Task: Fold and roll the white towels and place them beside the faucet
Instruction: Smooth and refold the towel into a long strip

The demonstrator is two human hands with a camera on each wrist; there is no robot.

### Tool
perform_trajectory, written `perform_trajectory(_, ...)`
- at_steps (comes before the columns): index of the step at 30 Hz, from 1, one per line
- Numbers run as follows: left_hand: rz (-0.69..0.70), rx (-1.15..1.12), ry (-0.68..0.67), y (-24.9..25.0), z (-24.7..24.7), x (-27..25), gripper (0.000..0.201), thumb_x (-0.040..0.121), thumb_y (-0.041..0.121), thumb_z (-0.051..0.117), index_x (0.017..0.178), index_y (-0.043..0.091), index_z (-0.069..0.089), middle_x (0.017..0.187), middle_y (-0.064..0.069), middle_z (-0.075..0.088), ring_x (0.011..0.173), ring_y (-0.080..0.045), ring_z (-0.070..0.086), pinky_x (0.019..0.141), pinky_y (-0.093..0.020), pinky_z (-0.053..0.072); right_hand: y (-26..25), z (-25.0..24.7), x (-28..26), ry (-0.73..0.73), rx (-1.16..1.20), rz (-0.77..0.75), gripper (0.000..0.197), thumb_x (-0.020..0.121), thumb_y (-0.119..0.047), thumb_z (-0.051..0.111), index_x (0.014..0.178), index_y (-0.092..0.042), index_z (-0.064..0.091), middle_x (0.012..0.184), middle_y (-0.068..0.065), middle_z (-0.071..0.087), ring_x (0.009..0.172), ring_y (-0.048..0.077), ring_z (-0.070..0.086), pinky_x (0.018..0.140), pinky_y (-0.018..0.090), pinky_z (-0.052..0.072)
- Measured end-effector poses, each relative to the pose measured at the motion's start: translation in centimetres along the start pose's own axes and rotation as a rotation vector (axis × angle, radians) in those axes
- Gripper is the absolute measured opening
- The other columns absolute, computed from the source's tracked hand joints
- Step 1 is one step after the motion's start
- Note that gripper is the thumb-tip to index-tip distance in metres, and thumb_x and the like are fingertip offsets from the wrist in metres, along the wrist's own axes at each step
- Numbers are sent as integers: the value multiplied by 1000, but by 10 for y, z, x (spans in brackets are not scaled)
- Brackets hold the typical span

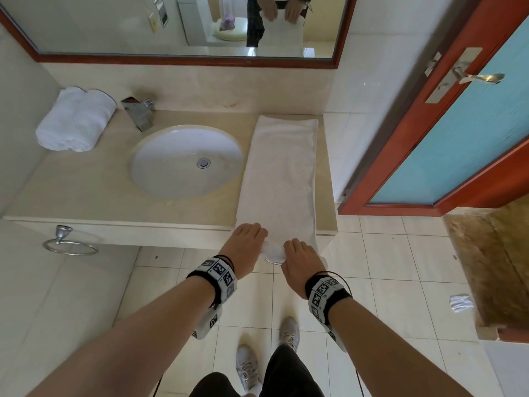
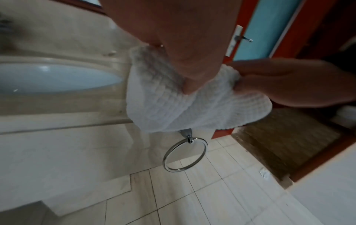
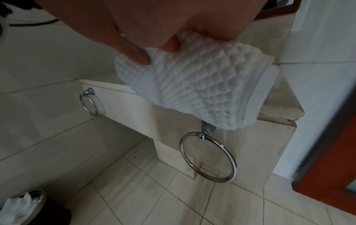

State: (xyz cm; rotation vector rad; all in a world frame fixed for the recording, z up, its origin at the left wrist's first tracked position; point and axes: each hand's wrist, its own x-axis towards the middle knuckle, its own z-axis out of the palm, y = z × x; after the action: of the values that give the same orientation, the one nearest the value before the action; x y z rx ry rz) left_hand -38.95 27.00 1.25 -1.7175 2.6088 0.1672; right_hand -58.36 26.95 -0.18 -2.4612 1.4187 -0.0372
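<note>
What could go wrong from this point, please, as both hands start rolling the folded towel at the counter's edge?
1. The folded towel overhangs the counter where the left hand and right hand pinch it; a slipped grip could drop that end toward the floor.
2. Its left edge lies beside the sink, so a skewed roll might drift into the basin.
3. Uneven pull could leave it looser than the rolled towels beside the faucet.

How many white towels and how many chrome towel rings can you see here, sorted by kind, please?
Rolled white towels beside the faucet: 2
Folded white towel flat on the countertop, near end gripped by the left hand and right hand: 1
Chrome towel rings: 2
Total: 5
</note>
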Motion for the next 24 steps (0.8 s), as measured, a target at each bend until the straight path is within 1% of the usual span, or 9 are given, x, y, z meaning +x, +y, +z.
perform_trajectory(3,118,75,-50,14,8,1,80,65,35,78,132,6,45,124,-7,51,117,-25,47,114,-51,31,-2,3,7,43,21,13,26,87,-27,37,105,-13,50,92,1,53,77,20,46,73,36,45)
perform_trajectory(5,83,101,-126,27,13,2,82,70,45,72,135,5,42,125,-7,50,115,-26,47,112,-50,31,-4,3,9,45,39,30,32,86,-31,34,106,-13,51,90,0,54,76,20,46,73,36,46)
perform_trajectory(7,-10,113,-151,36,15,3,54,88,32,55,134,7,42,124,-7,52,110,-26,47,106,-42,34,-5,3,8,-17,39,46,37,81,-37,37,108,-13,48,91,-1,54,77,20,47,76,36,46)
perform_trajectory(9,-49,153,-175,38,13,6,38,91,19,48,128,10,43,117,-6,54,102,-24,49,96,-38,37,-5,2,9,-122,8,43,47,75,-43,46,113,-15,43,95,-3,52,81,19,48,81,35,45)
perform_trajectory(12,-39,201,-272,34,11,12,51,89,12,57,135,8,36,115,-7,57,101,-26,55,94,-38,41,-5,1,14,-207,-80,45,58,77,-33,62,125,-15,34,102,-2,56,89,21,55,86,35,44)
perform_trajectory(16,-75,55,-341,27,9,23,71,87,6,63,145,8,21,113,-7,63,96,-27,64,89,-38,49,-6,4,22,-172,-104,112,46,95,-15,51,135,-10,29,98,4,63,79,25,65,65,33,44)
perform_trajectory(20,-93,103,-200,19,10,21,68,71,7,79,124,9,35,115,-10,55,87,-26,62,78,-38,53,-2,-1,27,-187,28,133,48,96,-34,60,127,-7,34,108,7,56,82,30,65,62,34,43)
perform_trajectory(22,-99,165,-56,14,19,17,65,61,14,85,111,9,45,107,-12,59,84,-29,60,77,-43,53,3,-5,32,-179,80,160,57,90,-42,67,123,-7,38,114,8,51,92,28,62,67,36,47)
perform_trajectory(24,-84,160,-2,9,25,12,60,58,27,90,104,12,55,96,-8,61,80,-27,60,74,-44,52,12,-8,35,-165,49,154,61,85,-52,69,119,-9,43,115,6,50,99,25,58,77,36,48)
